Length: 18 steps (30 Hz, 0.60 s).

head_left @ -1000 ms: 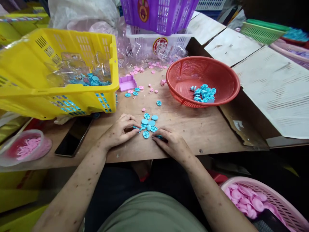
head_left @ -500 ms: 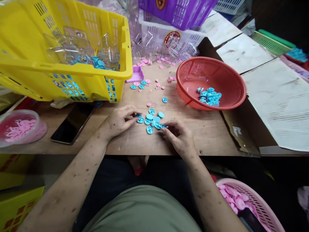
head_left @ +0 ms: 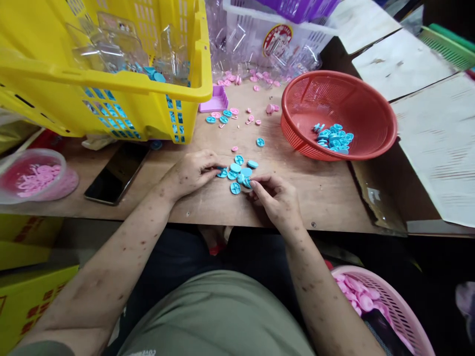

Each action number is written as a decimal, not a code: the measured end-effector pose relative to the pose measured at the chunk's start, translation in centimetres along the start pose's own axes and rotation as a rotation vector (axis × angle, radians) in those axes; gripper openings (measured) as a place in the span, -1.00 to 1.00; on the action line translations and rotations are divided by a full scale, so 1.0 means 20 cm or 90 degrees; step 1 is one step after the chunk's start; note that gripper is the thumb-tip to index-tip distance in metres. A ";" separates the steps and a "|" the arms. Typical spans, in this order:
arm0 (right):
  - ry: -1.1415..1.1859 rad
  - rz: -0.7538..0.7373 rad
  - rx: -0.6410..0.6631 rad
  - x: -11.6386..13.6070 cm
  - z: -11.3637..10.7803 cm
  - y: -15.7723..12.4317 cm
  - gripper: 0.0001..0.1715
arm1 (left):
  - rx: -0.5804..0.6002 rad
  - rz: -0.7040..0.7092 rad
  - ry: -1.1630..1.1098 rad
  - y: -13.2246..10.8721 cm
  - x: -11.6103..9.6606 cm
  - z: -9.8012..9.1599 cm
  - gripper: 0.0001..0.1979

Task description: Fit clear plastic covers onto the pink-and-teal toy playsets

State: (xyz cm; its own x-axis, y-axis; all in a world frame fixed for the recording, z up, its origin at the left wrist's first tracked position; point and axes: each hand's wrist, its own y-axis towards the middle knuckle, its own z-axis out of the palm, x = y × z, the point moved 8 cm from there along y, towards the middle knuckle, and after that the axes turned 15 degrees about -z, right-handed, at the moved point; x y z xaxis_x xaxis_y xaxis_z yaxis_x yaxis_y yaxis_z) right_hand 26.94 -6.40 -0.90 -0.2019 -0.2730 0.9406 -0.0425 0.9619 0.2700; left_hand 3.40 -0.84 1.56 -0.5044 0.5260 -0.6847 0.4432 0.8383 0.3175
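Small round blue plastic discs (head_left: 235,188), some with cross-shaped ribs facing up, lie in a loose cluster on the wooden table between my hands. My left hand (head_left: 195,170) comes in from the left, thumb and fingertips closed on a blue disc (head_left: 222,173) at the cluster's edge. Opposite it, my right hand (head_left: 277,198) pinches a tilted blue disc (head_left: 247,182) between thumb and forefinger; its curled fingers partly hide what is underneath. A red mesh basket (head_left: 339,81) at the right holds more blue pieces (head_left: 336,138).
A yellow crate (head_left: 122,84) with clear plastic shells stands back left. A phone (head_left: 117,173) and a tub of pink pieces (head_left: 39,175) lie left. Behind are a purple tray (head_left: 215,101) and scattered pink bits (head_left: 230,79). A pink basket (head_left: 393,301) sits low right.
The view has shifted, so the table sits slightly higher and further right. My right hand has lifted and tilted a disc at the cluster's edge. My left hand stays by its disc.
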 end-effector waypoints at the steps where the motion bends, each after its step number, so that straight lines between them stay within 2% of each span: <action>1: -0.003 -0.006 0.001 0.01 0.01 0.01 -0.52 | 0.002 0.003 0.001 0.00 0.00 0.00 -0.73; 5: -0.046 -0.041 0.009 0.02 0.06 0.02 -0.60 | 0.015 0.017 -0.009 0.00 -0.01 0.01 -0.73; 11: -0.228 -0.132 0.022 0.07 0.08 0.02 -0.72 | 0.055 0.018 -0.026 0.01 -0.01 0.02 -0.82; 18: -0.221 -0.089 0.008 0.05 0.10 0.01 -0.67 | 0.053 -0.044 -0.072 0.02 0.02 0.03 -0.87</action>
State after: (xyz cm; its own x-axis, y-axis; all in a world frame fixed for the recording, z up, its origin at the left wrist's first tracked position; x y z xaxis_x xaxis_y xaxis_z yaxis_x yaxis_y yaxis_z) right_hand 24.75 -6.50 -0.24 -0.5126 -0.3826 0.7687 -0.1050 0.9164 0.3862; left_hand 3.78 -0.36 1.07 -0.4505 0.4442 -0.7744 0.4724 0.8546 0.2154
